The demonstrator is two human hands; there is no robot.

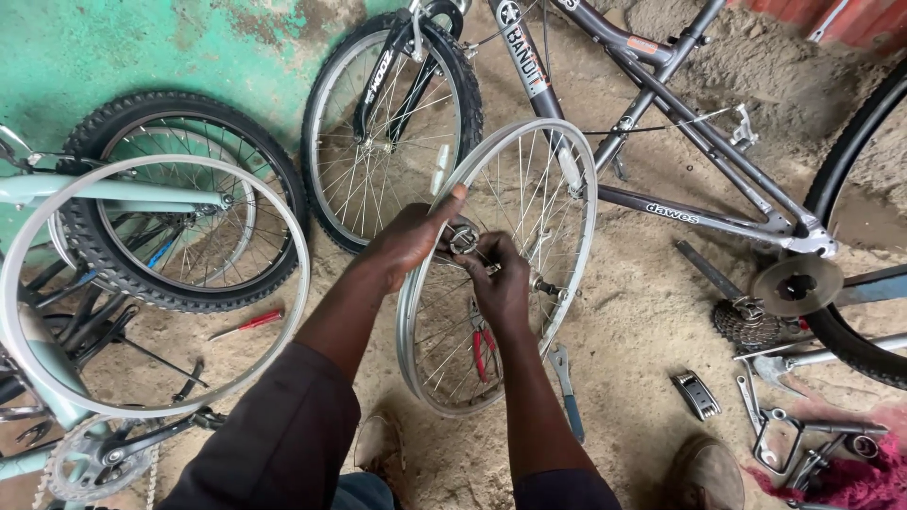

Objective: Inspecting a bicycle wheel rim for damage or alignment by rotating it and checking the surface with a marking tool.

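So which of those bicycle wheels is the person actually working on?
The bare silver rim standing upright in the middle, with no tyre. Both hands, left hand and right hand, are at its hub; the other wheels go untouched.

- A bare wheel rim (498, 269) stands upright on the dirt floor (642, 321), in the middle, between the person's two shoes (704, 472).
- The left hand (416, 236) lies on its upper spokes, the right hand (499, 283) at the hub (463, 238) — just beside each other.
- Behind it stands a bicycle (661, 123), its front wheel (392, 127) to the rim's left.
- Pliers (484, 345) lie behind the spokes; a spanner (564, 387) lies just right.
- Far left stands another bare rim (156, 283), a tyred wheel (184, 198) behind it, a screwdriver (248, 324) between.
- A sprocket cluster (746, 321) lies at right.
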